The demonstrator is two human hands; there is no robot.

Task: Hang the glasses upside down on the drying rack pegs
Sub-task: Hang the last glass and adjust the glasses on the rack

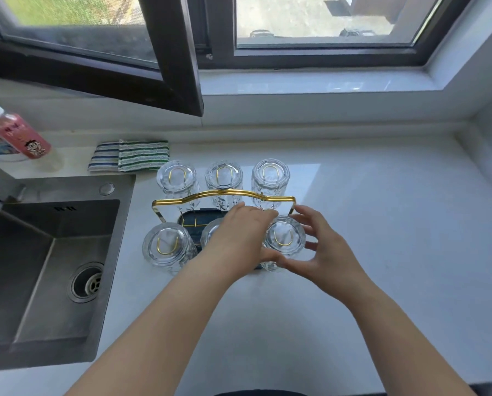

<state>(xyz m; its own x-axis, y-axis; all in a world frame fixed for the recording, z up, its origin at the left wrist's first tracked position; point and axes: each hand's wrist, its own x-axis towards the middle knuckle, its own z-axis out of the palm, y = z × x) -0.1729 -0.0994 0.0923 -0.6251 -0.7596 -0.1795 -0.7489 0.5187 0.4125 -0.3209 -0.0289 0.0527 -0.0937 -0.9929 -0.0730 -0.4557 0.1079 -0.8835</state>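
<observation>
Fingers [302,221] of both hands ring the near-right glass [285,238], upside down on its peg.

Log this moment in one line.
rack: six glasses hung | left hand: open, over front middle glass | right hand: open around front right glass

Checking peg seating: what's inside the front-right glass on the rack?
Through the upturned base of the front-right glass a gold wire peg loop shows inside. The left hand and right hand cover its sides, so the peg's lower part and the rim are hidden.
</observation>
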